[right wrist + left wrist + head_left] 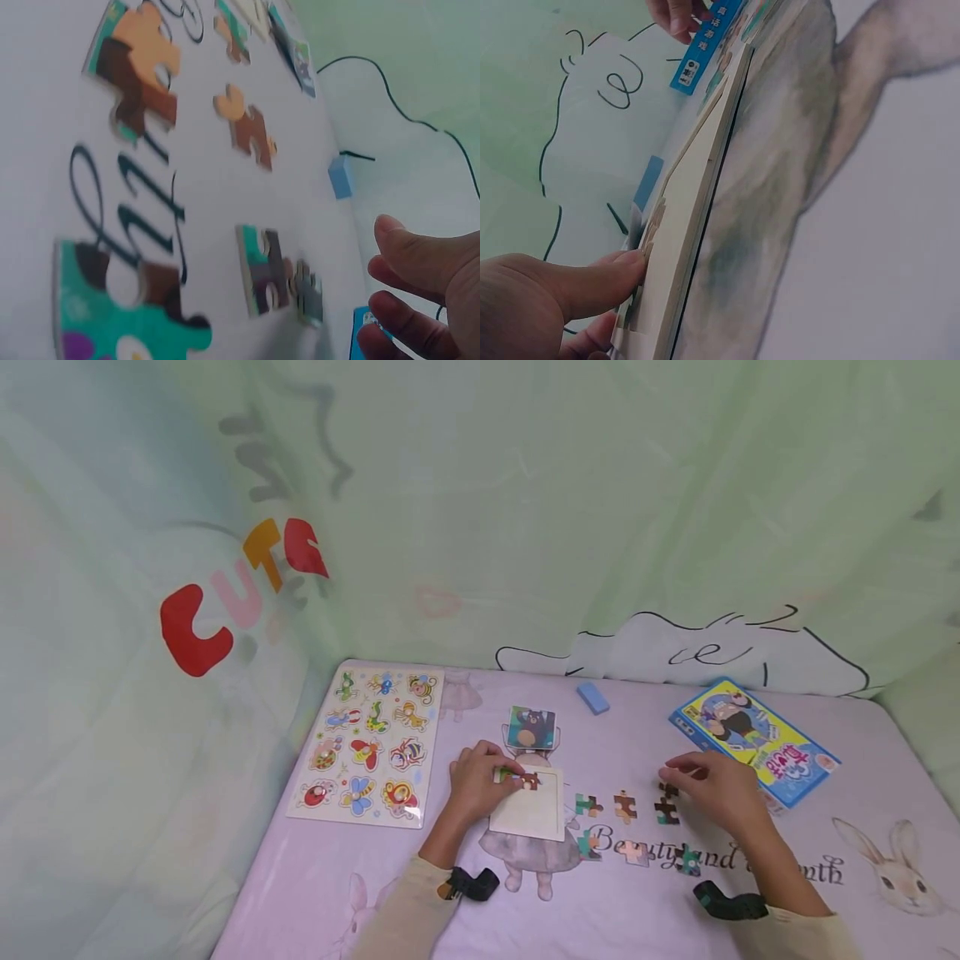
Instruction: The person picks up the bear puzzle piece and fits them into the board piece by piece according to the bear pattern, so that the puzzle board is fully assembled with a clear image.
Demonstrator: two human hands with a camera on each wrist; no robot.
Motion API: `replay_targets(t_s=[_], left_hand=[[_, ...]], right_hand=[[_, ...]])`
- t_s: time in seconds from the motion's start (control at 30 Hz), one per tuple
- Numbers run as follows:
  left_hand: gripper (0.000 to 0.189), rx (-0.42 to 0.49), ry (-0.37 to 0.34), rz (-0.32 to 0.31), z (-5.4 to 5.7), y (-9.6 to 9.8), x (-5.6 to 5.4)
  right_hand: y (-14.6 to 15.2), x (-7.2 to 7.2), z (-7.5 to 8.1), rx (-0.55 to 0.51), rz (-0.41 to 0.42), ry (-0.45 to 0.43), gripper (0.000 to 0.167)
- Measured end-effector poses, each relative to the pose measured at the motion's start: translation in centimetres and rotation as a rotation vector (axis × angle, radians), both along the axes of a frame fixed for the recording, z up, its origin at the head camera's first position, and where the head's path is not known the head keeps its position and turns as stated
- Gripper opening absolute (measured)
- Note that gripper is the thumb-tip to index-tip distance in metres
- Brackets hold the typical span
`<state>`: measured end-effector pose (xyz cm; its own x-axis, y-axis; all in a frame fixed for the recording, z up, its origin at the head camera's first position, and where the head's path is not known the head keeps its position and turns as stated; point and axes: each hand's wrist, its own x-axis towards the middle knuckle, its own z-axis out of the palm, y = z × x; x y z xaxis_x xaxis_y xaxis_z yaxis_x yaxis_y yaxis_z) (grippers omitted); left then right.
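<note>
My left hand [478,783] grips the left edge of a pale square puzzle tray [528,817], thumb on top and fingers at the side. In the left wrist view, the thumb [604,283] lies beside thin joined pieces along the tray's far side. A brown puzzle piece [530,781] shows there in the head view. My right hand [716,789] hovers with loosely bent fingers over a green and dark piece [666,812]; a second piece [308,294] stands close behind it. Nothing shows between the right fingers in the right wrist view.
Several loose pieces, including a brown one [625,807], lie right of the tray. A bear picture card [532,728] sits behind it. A blue block [593,698] and a blue-yellow box [757,739] stand farther back. An insect peg board [367,747] is at left.
</note>
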<state>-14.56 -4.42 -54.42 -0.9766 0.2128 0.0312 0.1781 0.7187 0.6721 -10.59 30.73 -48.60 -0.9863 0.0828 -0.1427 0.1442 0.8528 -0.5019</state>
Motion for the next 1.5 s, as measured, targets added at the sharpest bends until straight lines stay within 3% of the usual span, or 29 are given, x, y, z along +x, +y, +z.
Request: replay_targets(t_s=[0.9,1.5], left_hand=[[0.010,0.009,-0.006,0.002,0.0,0.1,0.3],[0.012,-0.001,-0.005,0.008,0.1,0.1,0.2]], right_hand=[[1.9,0.5,-2.4,0.006,-0.035,-0.031,0.048],[2.1,0.5,-2.2,-0.022,-0.033,-0.030,0.042]])
